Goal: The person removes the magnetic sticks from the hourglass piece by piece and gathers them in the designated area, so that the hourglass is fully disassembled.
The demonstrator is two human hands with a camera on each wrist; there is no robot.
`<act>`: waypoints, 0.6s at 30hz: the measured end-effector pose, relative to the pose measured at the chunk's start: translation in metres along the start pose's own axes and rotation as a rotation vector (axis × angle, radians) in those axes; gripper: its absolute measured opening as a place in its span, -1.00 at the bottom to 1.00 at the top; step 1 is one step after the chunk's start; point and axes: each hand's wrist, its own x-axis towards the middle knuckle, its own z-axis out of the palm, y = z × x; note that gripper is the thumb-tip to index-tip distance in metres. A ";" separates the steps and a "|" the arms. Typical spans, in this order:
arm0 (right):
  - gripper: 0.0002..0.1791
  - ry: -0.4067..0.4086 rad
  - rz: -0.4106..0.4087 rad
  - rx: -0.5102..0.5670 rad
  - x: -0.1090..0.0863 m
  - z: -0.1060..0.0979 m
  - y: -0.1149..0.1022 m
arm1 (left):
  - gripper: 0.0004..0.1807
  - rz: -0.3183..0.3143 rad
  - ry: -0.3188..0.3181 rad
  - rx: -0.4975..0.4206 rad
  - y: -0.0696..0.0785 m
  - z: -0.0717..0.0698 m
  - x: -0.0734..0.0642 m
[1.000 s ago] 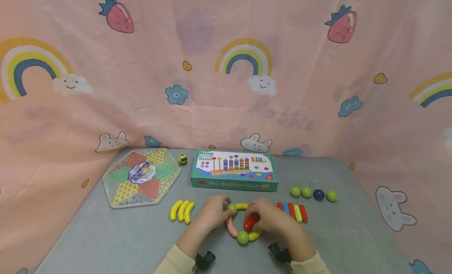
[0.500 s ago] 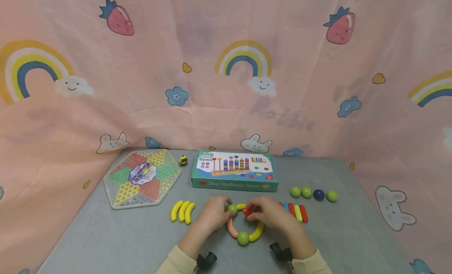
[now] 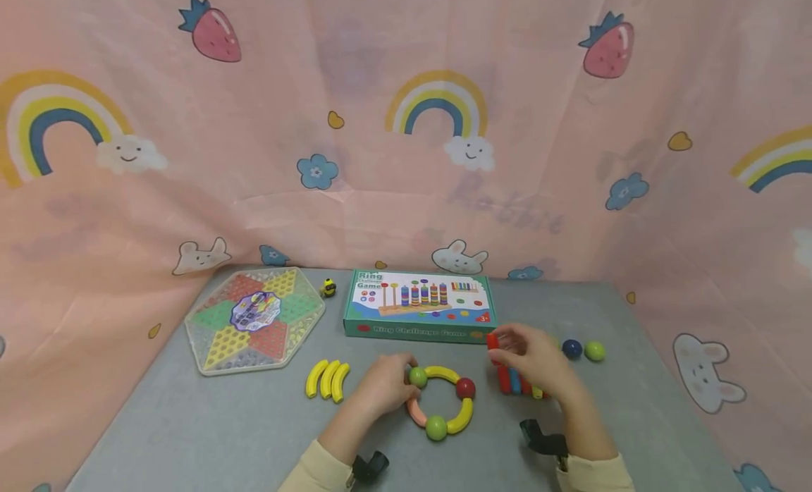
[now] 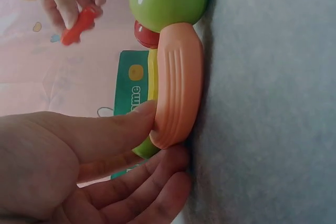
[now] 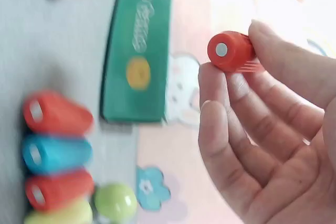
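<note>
On the grey table lies a ring (image 3: 466,413) of curved magnetic sticks and balls: two yellow sticks, a pink curved stick (image 4: 180,85), two green balls (image 3: 436,428) and a red ball (image 3: 466,388). My left hand (image 3: 383,385) pinches the ring at the pink stick's far end, beside the upper green ball (image 3: 417,376). Right of the ring, my right hand (image 3: 533,358) holds up a short red magnetic stick (image 5: 231,51) between thumb and fingers; a pale disc shows on its end. Below that hand lie red, blue (image 5: 58,153) and yellow-green straight sticks, partly hidden in the head view.
Left of the ring lie three yellow curved sticks (image 3: 330,379). A hexagonal board game (image 3: 254,319), a small bee figure (image 3: 328,287) and a green game box (image 3: 421,307) stand behind. A dark blue ball (image 3: 572,349) and a green ball (image 3: 595,351) sit at the right.
My right hand has carried the red stick from the ring to the right, above the straight sticks. The ring's red ball has come into sight. My left hand has stayed at the ring.
</note>
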 end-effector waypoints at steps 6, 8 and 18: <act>-0.41 0.032 0.082 0.001 -0.010 -0.026 0.021 | -0.49 0.061 -0.011 0.050 -0.002 0.001 0.001; -0.39 0.024 0.099 -0.004 -0.012 -0.033 0.028 | -0.44 0.048 -0.028 0.055 -0.003 0.001 0.000; -0.50 -0.052 0.230 -0.194 -0.019 -0.053 0.059 | -0.61 -0.008 -0.041 -0.010 -0.006 0.000 0.001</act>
